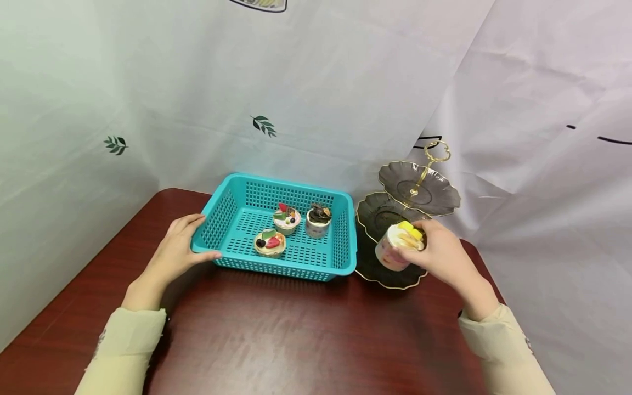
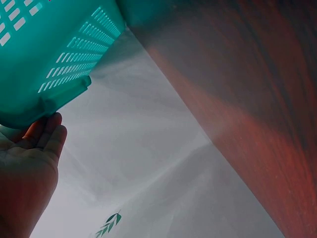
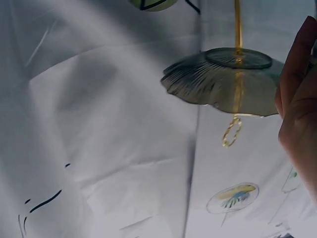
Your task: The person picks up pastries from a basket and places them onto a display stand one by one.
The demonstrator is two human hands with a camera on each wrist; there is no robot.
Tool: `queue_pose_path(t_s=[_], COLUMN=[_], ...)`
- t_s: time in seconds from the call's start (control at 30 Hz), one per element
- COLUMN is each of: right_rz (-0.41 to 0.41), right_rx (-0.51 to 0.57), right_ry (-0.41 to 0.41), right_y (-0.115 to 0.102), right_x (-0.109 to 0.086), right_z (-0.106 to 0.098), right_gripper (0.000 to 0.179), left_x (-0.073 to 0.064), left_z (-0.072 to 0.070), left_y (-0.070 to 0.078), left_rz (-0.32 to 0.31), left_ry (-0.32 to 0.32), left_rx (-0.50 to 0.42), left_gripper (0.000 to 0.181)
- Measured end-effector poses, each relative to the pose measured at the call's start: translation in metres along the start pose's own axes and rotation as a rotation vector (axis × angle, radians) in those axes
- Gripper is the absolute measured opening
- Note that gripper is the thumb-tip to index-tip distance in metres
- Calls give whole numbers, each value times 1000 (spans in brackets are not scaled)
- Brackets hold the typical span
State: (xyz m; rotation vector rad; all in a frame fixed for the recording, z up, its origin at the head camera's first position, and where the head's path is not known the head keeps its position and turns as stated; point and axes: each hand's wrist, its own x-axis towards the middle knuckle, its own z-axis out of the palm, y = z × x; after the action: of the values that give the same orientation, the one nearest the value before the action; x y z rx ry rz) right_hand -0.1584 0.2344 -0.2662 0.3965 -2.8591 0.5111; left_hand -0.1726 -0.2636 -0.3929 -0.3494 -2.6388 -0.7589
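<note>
Head view: right grip (image 1: 440, 251) around cup (image 1: 388, 257)

A creased white cloth backdrop (image 1: 340, 88) hangs behind a glossy reddish-brown wood-grained bench (image 1: 306, 340); the cloth bears dark green leafy sprigs (image 1: 264, 126), thin black strokes (image 1: 614, 141) and a cropped black-outlined yellowish print (image 1: 264, 4).

I had the basket (image 1: 296, 267) on the table (image 1: 316, 334), left of the tiered stand (image 1: 434, 193), with the cloth (image 1: 321, 109) behind both. In the basket, the dessert cup (image 1: 317, 224) sat rightmost, the rear tart (image 1: 286, 221) just left of it, and the front tart (image 1: 270, 244) nearer me. The left hand (image 1: 175, 247) was at the basket's left end. The right hand (image 1: 444, 252) held the second cup (image 1: 391, 257) at the stand's near side; I couldn't tell whether it touched a plate.
</note>
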Motion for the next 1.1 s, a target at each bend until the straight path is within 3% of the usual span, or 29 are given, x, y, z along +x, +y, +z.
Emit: queue_pose_path(t_s=[0.2, 0.43, 0.87, 1.1], right_rz=[63, 116, 138, 127], right_rx=[-37, -64, -94, -52], right_ry=[15, 38, 122, 122], right_y=[15, 38, 69, 79], right_x=[-6, 0, 20, 34], right_z=[-15, -23, -12, -2], right_gripper=[61, 56, 39, 48], left_x=[0, 1, -1, -1], left_z=[0, 0, 1, 0], left_y=[0, -1, 1, 1], left_rz=[0, 1, -1, 0], left_ry=[-1, 7, 2, 3], left_rx=[-2, 6, 6, 18], left_gripper=[97, 97, 97, 97])
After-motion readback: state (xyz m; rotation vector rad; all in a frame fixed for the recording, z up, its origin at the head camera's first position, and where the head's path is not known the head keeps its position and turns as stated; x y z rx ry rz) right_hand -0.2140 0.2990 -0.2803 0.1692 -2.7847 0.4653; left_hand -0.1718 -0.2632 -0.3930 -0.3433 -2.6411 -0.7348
